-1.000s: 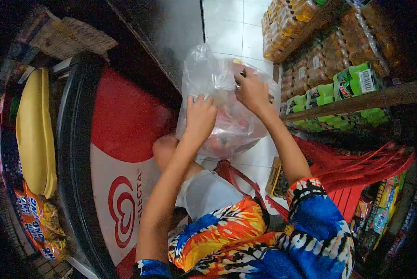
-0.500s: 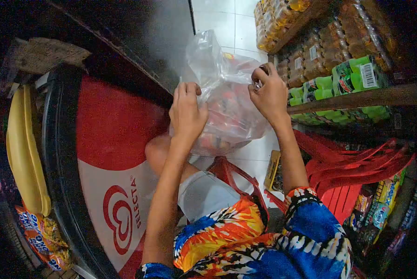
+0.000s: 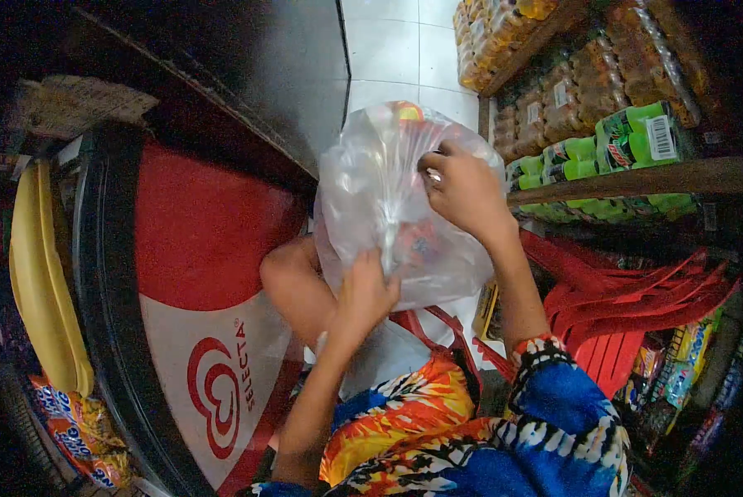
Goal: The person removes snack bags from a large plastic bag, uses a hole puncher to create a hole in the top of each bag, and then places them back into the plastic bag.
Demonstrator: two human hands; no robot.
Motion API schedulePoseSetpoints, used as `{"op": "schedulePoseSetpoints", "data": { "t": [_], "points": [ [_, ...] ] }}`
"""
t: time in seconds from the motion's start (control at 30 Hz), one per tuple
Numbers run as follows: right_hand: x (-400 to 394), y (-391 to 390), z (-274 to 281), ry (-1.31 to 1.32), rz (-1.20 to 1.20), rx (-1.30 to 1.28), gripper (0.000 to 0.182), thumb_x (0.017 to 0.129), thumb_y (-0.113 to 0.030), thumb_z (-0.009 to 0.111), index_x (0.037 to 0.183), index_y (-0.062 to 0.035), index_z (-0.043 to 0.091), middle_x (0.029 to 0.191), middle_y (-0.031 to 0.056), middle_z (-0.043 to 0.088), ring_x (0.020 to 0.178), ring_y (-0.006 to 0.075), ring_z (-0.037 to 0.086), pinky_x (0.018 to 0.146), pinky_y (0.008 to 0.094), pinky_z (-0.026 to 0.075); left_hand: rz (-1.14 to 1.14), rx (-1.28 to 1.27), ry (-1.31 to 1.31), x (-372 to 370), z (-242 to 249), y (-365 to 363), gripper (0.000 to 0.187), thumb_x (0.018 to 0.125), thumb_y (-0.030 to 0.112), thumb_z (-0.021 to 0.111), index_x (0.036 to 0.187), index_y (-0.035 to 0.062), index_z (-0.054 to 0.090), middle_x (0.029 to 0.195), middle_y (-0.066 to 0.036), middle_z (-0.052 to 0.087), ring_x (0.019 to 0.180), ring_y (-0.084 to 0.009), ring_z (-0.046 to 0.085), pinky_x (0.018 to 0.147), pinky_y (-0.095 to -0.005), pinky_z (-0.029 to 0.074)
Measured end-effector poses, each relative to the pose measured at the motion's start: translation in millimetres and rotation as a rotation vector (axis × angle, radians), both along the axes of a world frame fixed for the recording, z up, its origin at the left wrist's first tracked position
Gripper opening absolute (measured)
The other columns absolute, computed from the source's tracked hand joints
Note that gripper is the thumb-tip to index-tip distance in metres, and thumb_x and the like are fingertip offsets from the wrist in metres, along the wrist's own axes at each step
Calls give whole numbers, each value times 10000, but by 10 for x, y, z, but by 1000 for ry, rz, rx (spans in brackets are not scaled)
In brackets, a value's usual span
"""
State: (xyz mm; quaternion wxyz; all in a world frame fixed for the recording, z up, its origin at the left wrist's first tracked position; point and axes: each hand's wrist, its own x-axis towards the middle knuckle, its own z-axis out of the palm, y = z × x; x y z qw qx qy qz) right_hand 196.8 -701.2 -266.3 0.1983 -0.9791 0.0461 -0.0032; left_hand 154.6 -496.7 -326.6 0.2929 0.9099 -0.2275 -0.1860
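A large clear plastic bag (image 3: 454, 269) with reddish contents rests in front of my knees, its top gathered into tight folds. My left hand (image 3: 367, 290) is closed on the gathered plastic at the near side of the bag. Over the bag's upper right part is my right hand (image 3: 464, 186), its fingers curled in a pinch. Something small and shiny shows at those fingers, too small to name; whether they grip the plastic is not clear.
To the left stands a red and white Selecta freezer (image 3: 214, 224). Shelves at the right hold green bottle packs (image 3: 632, 137) and brown bottle packs (image 3: 599, 74). Red plastic chairs (image 3: 612, 331) stand at the lower right. Snack packs (image 3: 77, 431) lie at the lower left.
My left hand has moved toward me and to the right, drawing the bag's top down into folds. My right hand has shifted slightly left and down. The bag's upright top has folded over.
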Motion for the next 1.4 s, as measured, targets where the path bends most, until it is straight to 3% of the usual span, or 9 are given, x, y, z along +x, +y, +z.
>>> {"op": "schedulePoseSetpoints", "data": {
  "t": [0.23, 0.37, 0.43, 0.5, 0.8, 0.93, 1.03, 1.23, 1.4],
  "points": [
    [300, 384, -978, 260, 141, -165, 237, 727, -238, 643, 907, -83, 643, 862, 173, 598, 767, 350, 616, 650, 463, 493, -9, 198, 273, -96, 134, -10, 375, 788, 234, 599, 958, -96, 546, 951, -281, 581, 859, -431, 591, 758, -482, 482],
    [-38, 551, -1134, 169, 199, -140, 232, 717, -245, 639, 871, -72, 621, 865, 194, 606, 787, 351, 629, 619, 454, 497, -102, 216, 132, 25, 176, -25, 306, 817, 227, 562, 954, -47, 576, 905, -278, 594, 803, -438, 594, 722, -489, 478],
    [-86, 517, -1263, 166, 192, -111, 229, 715, -237, 636, 866, -67, 612, 854, 196, 616, 782, 353, 633, 609, 448, 497, -64, -273, -238, 187, 145, -125, 234, 844, 194, 511, 908, -21, 576, 918, -263, 594, 820, -419, 600, 725, -481, 476],
    [-136, 428, -1362, 130, 199, 13, 191, 702, -219, 644, 822, -72, 627, 791, 205, 624, 729, 355, 634, 605, 444, 495, -76, -240, -140, 383, 85, -215, 198, 838, 167, 503, 905, -4, 577, 943, -249, 596, 838, -408, 600, 747, -473, 474],
    [55, 239, -787, 127, -50, -19, 153, 688, -177, 628, 756, -43, 654, 731, 180, 634, 695, 378, 624, 643, 476, 492, -87, 497, -176, 555, -905, 249, 326, 796, 117, 524, 1114, 58, 565, 1020, -154, 622, 887, -329, 627, 761, -447, 493],
    [173, 355, -397, 118, -116, 63, 158, 678, -179, 643, 760, -45, 655, 734, 195, 631, 710, 379, 623, 642, 463, 489, -53, 400, -12, 627, -473, 40, 349, 804, 138, 526, 1146, 70, 539, 1017, -149, 620, 882, -350, 622, 795, -474, 476],
    [144, 387, -126, 87, -180, 123, 151, 676, -187, 650, 747, -53, 650, 723, 212, 620, 704, 386, 613, 636, 462, 475, -382, 79, -51, 905, -569, -200, 315, 805, 131, 528, 1115, 78, 548, 993, -148, 617, 851, -373, 614, 789, -495, 464],
    [-162, 500, -108, -29, -121, 334, 166, 656, -126, 664, 691, -3, 558, 578, 179, 527, 561, 329, 564, 524, 388, 411, -348, 217, -152, 1435, -933, -824, 295, 801, 124, 527, 1090, 78, 557, 975, -150, 617, 858, -365, 610, 788, -489, 459],
    [-340, 574, -329, 63, -102, 420, 181, 682, -188, 682, 774, -63, 587, 735, 167, 572, 640, 375, 581, 566, 463, 462, -361, 291, -129, 1474, -1175, -994, 278, 797, 119, 527, 1070, 77, 564, 961, -152, 617, 863, -357, 607, 788, -483, 455]
  ]
}}
